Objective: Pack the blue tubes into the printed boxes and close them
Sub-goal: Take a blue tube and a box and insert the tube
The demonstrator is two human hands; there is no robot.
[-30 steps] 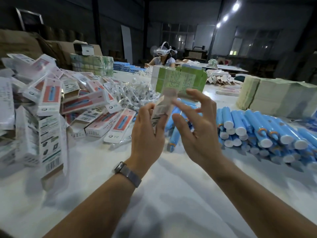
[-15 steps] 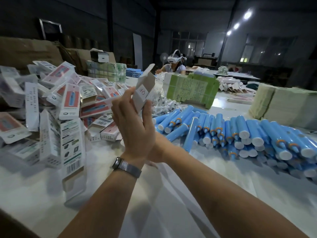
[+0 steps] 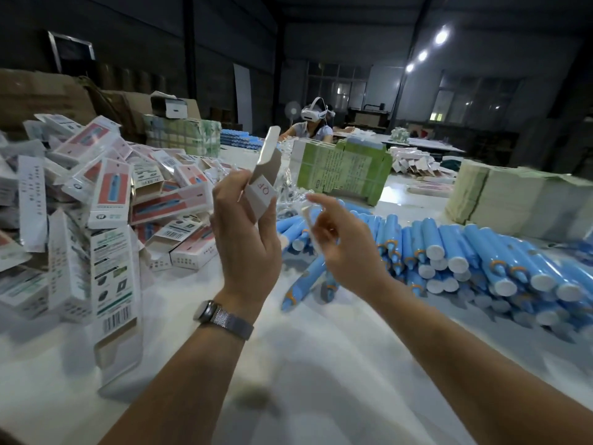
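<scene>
My left hand (image 3: pixel 247 242) grips a printed box (image 3: pixel 261 191) upright above the table, its top flap (image 3: pixel 269 149) standing open. Just to the right, my right hand (image 3: pixel 345 248) is raised with its fingers curled and pinches a small clear packet (image 3: pixel 307 209), which is blurred. A large pile of blue tubes (image 3: pixel 455 252) with white caps lies on the table beyond and to the right of that hand. Some stray blue tubes (image 3: pixel 305 277) lie between my two hands.
A heap of printed boxes (image 3: pixel 112 194) fills the left of the white table (image 3: pixel 321 380). Clear packets (image 3: pixel 288 184), a green stack of flat cartons (image 3: pixel 343 171) and pale paper stacks (image 3: pixel 513 203) lie behind. A person with a headset (image 3: pixel 316 123) sits at the far end.
The left hand carried the box left and up. My right hand, hidden behind the left half a second ago, now shows to its right with a clear packet.
</scene>
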